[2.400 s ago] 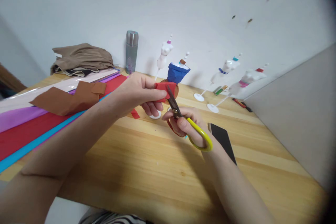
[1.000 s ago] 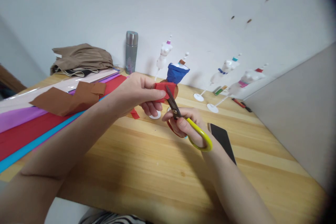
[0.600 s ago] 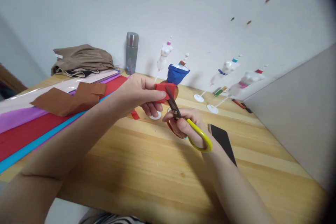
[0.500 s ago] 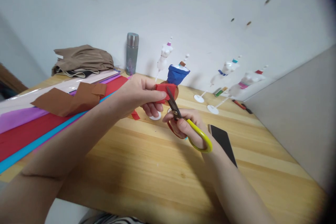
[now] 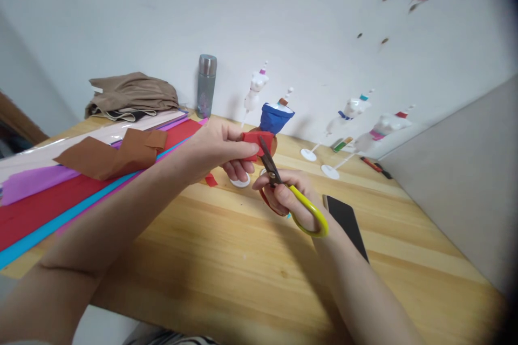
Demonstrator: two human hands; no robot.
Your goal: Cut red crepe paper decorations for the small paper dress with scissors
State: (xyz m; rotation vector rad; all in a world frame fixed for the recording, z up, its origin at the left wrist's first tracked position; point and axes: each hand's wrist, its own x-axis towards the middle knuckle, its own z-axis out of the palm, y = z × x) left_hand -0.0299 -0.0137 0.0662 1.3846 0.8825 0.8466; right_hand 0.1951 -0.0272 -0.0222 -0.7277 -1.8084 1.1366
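Steel-topped flask point(image 5: 206, 86) upright by the wall, lid on; contents hidden from me. The one vessel I can make out.

Counter point(image 5: 210, 259): back edge meets the wall, right edge a pale panel point(image 5: 453, 172). Wood grain shows between my forearms, down to the near edge. Dark phone-like slab point(image 5: 346, 223) just beside my right wrist; coloured sheets point(image 5: 76, 194) and a brown piece point(image 5: 109, 159) take up the left, passing behind my forearm.

My left hand point(image 5: 229, 148) grips a small red piece point(image 5: 251, 138) between thumb and fingers, raised over the counter, in front of the blue-draped mannequin point(image 5: 277, 117). My right hand point(image 5: 288, 190) is closed round the yellow-handled scissors point(image 5: 272, 174), thumb through the loop. Blade tips overlap the red piece; whether they pinch it, cannot tell. Red scrap point(image 5: 211, 180) lies near, below my left hand.
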